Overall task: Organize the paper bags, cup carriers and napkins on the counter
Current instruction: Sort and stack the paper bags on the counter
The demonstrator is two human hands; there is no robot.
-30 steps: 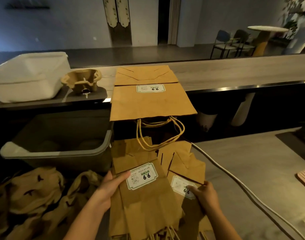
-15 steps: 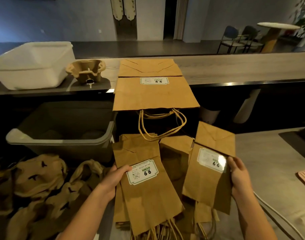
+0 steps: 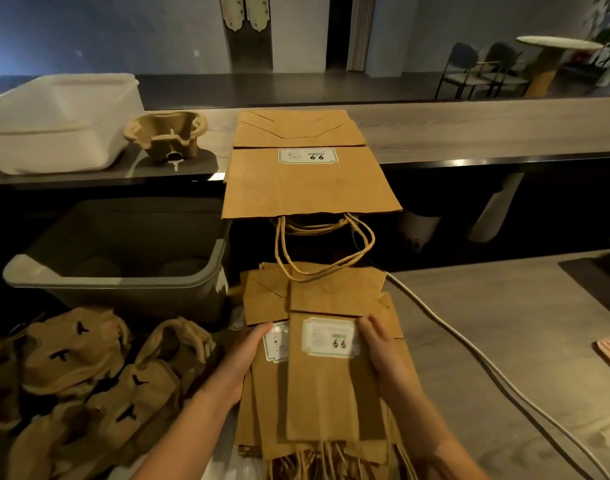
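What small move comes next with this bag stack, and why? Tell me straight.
Probably slide the top small bag left until its edges match the lower bags: it lies offset to the right, covering part of their label. The left hand grips the lower bags, the right hand the top one.

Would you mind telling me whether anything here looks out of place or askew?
The large paper bags overhang the upper counter's edge, handles dangling. The cup carriers lie in a loose heap at lower left, and the near small bags are stacked unevenly.
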